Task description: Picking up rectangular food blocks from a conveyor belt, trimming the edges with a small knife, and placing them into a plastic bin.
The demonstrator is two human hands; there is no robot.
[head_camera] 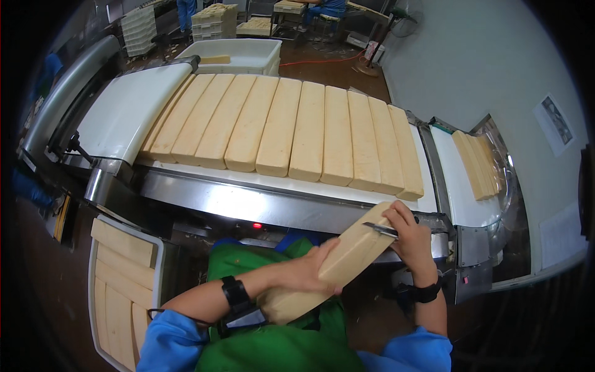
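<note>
My left hand (314, 267) clasps a long, pale yellow block (355, 249) around its middle, holding it slanted over my lap. At the block's upper end is my right hand (409, 232), its fingers closed around a knife or similar small bladed tool (380, 229); the blade lies against or just over the block's face. The block's lower end rests near my left forearm and the green apron. Beyond my hands, several similar blocks (274, 125) lie side by side on a white conveyor belt (425, 188). What the blocks are made of I cannot tell.
A bin (160, 260) at lower left holds flat pale slabs. Left stands a curved metal guard (69, 93). On the right, more pieces (476, 162) lie by a wall opening. Behind the belt are a white tub (251, 53), stacked crates (214, 23), a fan (403, 21) and a seated person (325, 9).
</note>
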